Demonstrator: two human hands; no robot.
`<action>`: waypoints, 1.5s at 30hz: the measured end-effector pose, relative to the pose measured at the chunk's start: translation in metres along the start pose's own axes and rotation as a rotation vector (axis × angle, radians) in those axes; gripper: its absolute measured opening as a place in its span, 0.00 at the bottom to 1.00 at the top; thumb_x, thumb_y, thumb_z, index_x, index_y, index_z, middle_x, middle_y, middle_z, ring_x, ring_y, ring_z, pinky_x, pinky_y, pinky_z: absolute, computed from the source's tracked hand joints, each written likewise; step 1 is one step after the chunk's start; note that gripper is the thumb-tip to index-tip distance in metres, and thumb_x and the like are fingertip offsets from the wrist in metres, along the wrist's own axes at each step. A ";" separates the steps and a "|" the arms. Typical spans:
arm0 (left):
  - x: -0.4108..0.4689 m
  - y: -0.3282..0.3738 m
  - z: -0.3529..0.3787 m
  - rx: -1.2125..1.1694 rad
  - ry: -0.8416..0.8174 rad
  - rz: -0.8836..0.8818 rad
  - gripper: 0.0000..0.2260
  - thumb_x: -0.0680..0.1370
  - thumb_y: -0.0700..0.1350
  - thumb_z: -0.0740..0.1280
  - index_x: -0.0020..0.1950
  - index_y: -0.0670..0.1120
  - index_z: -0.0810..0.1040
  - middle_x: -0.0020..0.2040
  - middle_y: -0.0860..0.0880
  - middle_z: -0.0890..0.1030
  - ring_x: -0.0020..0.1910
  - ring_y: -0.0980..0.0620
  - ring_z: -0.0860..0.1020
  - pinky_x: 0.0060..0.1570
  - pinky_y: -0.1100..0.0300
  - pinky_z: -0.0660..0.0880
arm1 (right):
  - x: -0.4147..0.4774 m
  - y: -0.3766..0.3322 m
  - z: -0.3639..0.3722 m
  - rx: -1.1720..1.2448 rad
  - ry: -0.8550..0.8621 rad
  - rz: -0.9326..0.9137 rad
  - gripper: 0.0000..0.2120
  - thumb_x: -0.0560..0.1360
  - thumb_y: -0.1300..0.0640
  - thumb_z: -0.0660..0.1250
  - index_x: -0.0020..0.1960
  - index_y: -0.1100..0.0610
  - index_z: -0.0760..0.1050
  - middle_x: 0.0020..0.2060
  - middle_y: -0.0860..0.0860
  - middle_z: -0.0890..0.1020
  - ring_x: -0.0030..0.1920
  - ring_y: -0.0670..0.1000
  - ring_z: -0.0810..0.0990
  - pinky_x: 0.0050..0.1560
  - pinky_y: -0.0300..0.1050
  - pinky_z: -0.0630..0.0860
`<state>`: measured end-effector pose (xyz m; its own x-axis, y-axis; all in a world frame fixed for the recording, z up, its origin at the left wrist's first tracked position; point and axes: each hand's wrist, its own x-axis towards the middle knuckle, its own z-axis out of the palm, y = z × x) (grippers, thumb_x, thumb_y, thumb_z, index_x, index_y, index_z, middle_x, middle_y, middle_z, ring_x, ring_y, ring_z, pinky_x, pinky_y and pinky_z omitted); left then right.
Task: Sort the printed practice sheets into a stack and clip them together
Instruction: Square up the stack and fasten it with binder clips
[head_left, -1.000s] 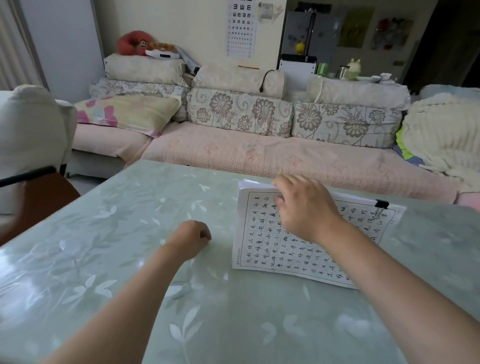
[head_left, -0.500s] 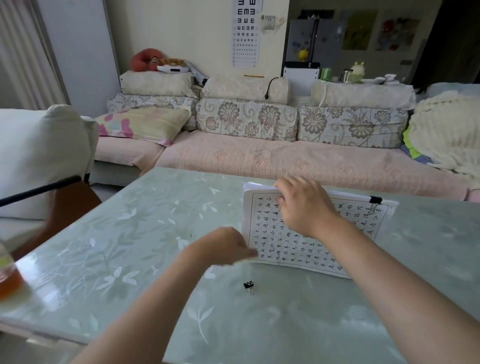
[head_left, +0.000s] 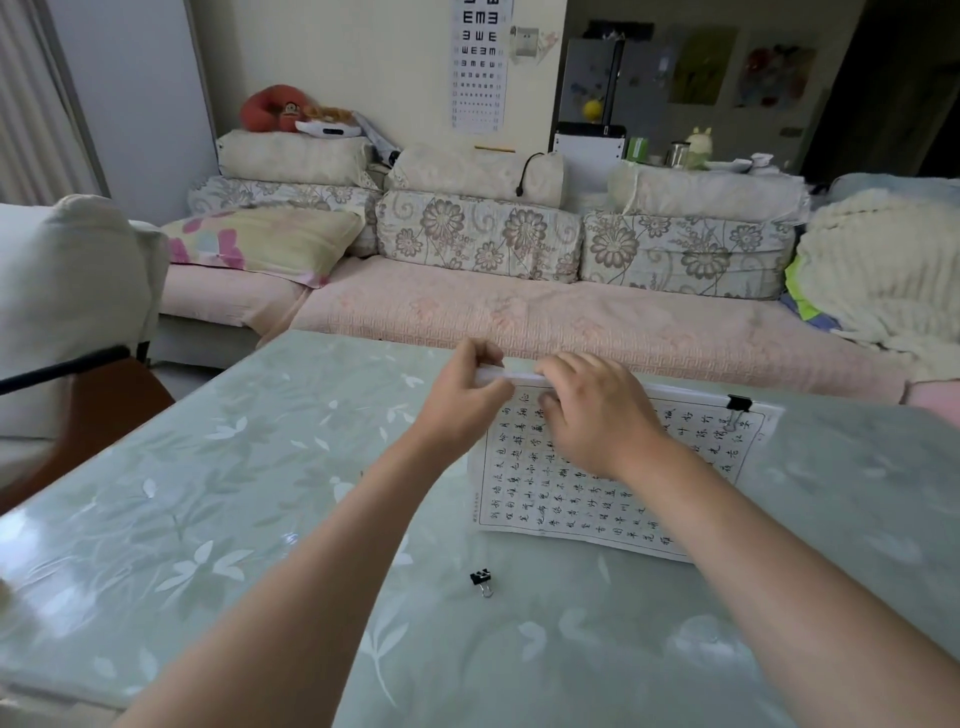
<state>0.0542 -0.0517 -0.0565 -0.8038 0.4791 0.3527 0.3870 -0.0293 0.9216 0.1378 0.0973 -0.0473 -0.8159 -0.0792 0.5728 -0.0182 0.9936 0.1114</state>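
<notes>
Both hands now pinch the practice sheets (head_left: 566, 499)' far-left corner: left hand (head_left: 462, 400) newly arrived, right hand (head_left: 597, 415) alongside. Spare binder clip (head_left: 482, 581) lies on bench (head_left: 208, 493) nearside; second clipping appears imminent.

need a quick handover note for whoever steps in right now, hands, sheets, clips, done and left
Left hand: pinching the far left corner of the stack of practice sheets, lifting that edge a little.
Right hand: resting on top of the stack beside it, fingers at the same far edge.
Stack lies on the table, right of centre.
Done: sheets gathered; one binder clip is on the far right corner.
Left: spare binder clip lies loose on the table near the stack's near edge; probably goes on the left corner.
</notes>
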 end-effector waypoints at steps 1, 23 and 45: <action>-0.001 -0.002 0.000 0.025 0.001 -0.025 0.10 0.75 0.35 0.64 0.53 0.47 0.70 0.44 0.50 0.73 0.36 0.55 0.70 0.33 0.68 0.70 | 0.000 0.000 0.000 -0.010 0.003 0.014 0.09 0.76 0.55 0.61 0.55 0.55 0.73 0.46 0.49 0.78 0.47 0.53 0.75 0.53 0.50 0.73; -0.004 -0.014 -0.001 0.258 -0.061 0.245 0.24 0.72 0.27 0.58 0.45 0.59 0.70 0.53 0.51 0.72 0.51 0.54 0.72 0.46 0.71 0.68 | -0.035 -0.048 0.016 0.787 -0.136 0.252 0.04 0.74 0.57 0.73 0.46 0.50 0.86 0.35 0.43 0.84 0.32 0.40 0.76 0.36 0.39 0.73; -0.003 -0.015 0.007 0.180 0.031 0.191 0.04 0.78 0.42 0.67 0.50 0.49 0.74 0.47 0.52 0.78 0.45 0.59 0.75 0.44 0.64 0.72 | -0.001 -0.018 -0.028 1.019 -0.023 0.471 0.13 0.69 0.59 0.79 0.52 0.59 0.83 0.36 0.53 0.86 0.35 0.52 0.86 0.33 0.50 0.83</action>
<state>0.0539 -0.0468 -0.0721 -0.7206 0.4530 0.5249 0.6050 0.0410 0.7951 0.1546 0.0777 -0.0270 -0.8763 0.3132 0.3662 -0.1606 0.5266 -0.8348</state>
